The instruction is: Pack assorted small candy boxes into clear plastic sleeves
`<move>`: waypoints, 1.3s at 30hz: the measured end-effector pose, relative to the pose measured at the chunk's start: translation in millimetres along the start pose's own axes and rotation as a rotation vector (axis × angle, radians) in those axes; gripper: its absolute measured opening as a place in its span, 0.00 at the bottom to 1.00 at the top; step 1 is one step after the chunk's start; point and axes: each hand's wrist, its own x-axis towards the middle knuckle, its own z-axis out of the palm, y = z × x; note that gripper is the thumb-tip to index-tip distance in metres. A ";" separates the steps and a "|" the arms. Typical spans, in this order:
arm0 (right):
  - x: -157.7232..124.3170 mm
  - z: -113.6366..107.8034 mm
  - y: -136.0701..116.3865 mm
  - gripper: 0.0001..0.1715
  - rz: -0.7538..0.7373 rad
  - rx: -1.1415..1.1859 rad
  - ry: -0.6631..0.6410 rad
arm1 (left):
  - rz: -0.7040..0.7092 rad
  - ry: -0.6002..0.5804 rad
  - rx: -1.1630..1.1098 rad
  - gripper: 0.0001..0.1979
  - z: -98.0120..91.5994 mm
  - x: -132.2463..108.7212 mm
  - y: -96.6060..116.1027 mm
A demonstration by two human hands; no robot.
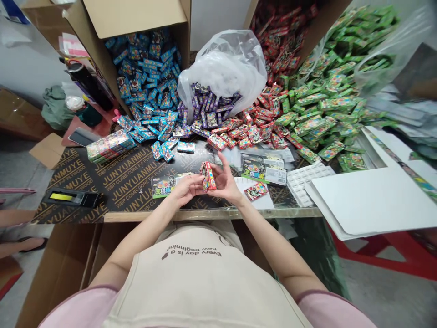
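Though heaped, candy boxes (pixel 218 132) just ahead

Small red candy box (pixel 209 176), colourful dots on its side, held on end

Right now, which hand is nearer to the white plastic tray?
Right. The right hand is to the left of the white plastic tray, not touching it. The left hand is farther, beyond the right hand. Together they hold a small red box.
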 end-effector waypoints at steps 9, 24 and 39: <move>-17.7 -12.8 -12.6 0.55 -0.122 -0.594 -0.050 | 0.280 0.140 0.302 0.22 -8.5 1.7 -9.8; -15.0 -18.5 28.4 0.48 -0.091 -0.981 -0.113 | 0.674 0.016 1.677 0.58 -81.7 6.7 -7.5; -25.9 4.6 24.3 0.38 -0.013 -0.738 0.119 | 0.697 0.121 1.494 0.58 -70.9 11.8 -2.6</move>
